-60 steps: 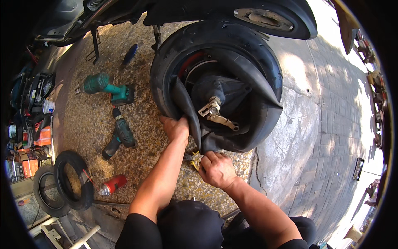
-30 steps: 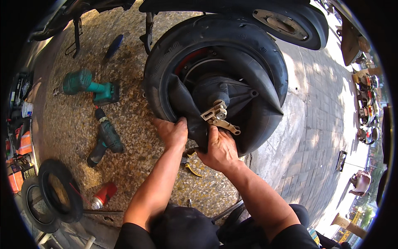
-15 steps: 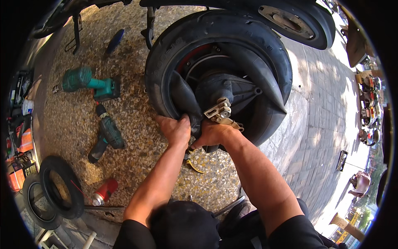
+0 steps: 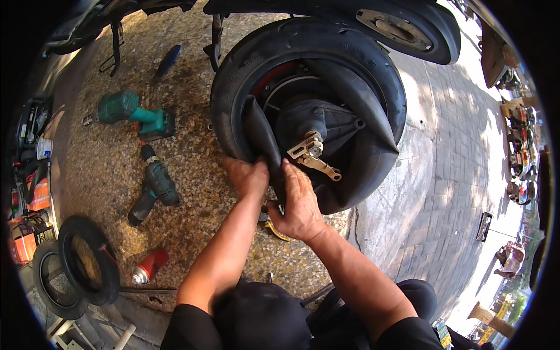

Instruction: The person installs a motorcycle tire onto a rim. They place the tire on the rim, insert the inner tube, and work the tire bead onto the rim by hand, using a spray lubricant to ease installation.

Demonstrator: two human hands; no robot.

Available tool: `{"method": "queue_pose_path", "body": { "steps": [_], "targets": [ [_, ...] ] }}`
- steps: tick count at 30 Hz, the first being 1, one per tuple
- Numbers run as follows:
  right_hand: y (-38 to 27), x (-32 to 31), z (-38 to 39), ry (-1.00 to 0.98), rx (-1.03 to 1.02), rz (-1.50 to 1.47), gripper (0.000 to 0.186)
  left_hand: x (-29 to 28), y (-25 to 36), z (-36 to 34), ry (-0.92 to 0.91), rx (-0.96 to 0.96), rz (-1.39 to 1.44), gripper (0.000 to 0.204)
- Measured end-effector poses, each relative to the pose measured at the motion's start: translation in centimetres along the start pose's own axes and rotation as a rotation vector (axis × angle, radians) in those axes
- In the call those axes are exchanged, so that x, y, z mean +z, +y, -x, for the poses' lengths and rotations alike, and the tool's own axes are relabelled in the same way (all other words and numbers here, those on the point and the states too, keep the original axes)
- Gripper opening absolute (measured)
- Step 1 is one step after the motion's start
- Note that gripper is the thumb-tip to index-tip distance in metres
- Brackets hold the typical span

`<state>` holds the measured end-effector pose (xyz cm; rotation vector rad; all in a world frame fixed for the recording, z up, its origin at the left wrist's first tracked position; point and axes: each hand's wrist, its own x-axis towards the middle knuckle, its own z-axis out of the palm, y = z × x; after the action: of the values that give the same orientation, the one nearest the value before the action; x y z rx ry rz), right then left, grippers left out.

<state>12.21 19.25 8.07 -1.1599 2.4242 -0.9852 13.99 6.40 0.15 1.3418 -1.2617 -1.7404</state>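
Note:
A black scooter tyre (image 4: pixel 233 64) surrounds a wheel hub (image 4: pixel 309 119), with a limp black inner tube (image 4: pixel 259 131) bulging out of it. My left hand (image 4: pixel 248 176) grips the tyre's near-left edge and the tube; its thumb lies on the tube and its other fingers are partly hidden behind the tyre. My right hand (image 4: pixel 300 204) lies against the tube's near part, fingers stretched out and thumb apart. Just beyond its fingertips, a metal bracket with a lever (image 4: pixel 318 158) sits on the axle. Beneath my hands lies a yellow-handled tool (image 4: pixel 275 231), partly covered.
Left on the pebbled floor lie a green impact wrench (image 4: pixel 140 116), a dark cordless drill (image 4: pixel 156 186), a red spray can (image 4: pixel 150 265) and a blue-handled object (image 4: pixel 168 61). Two loose tyres (image 4: pixel 87 230) lean at lower left. Scooter bodywork (image 4: pixel 431 35) overhangs the wheel.
My right hand has come out from under the bracket and shifted onto the tube, its fingers now stretched out. The bracket's lever shows more fully. My left hand keeps its place at the tyre edge.

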Motion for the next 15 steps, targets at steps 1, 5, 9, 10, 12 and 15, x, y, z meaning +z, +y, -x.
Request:
{"method": "queue_pose_path", "body": {
  "steps": [1, 5, 9, 10, 12, 15],
  "targets": [
    [-0.7, 0.0, -0.1, 0.077, -0.13, -0.044, 0.092, 0.1, 0.4, 0.3, -0.009, -0.021, 0.02, 0.067],
    [-2.5, 0.4, -3.8, -0.025, 0.043, -0.228, 0.088, 0.0, 1.2, 0.7, -0.073, -0.139, 0.304, 0.062],
    [-4.3, -2.0, -8.8, -0.353, 0.353, -0.351, 0.091, -0.9, -0.1, -0.5, -0.152, -0.291, 0.798, 0.054],
    [-4.7, -1.7, -8.6, -0.252, 0.312, -0.363, 0.089, -0.9, -0.6, -0.9, -0.174, -0.328, 0.924, 0.055],
    [-3.9, 0.2, -8.9, -0.121, 0.26, -0.333, 0.087, -0.7, -1.6, -1.6, -0.222, -0.258, 0.751, 0.07],
    [-2.3, 2.0, -8.8, -0.085, 0.237, -0.314, 0.089, -0.7, -1.4, -0.9, -0.169, -0.274, 0.617, 0.051]
  ]
}}
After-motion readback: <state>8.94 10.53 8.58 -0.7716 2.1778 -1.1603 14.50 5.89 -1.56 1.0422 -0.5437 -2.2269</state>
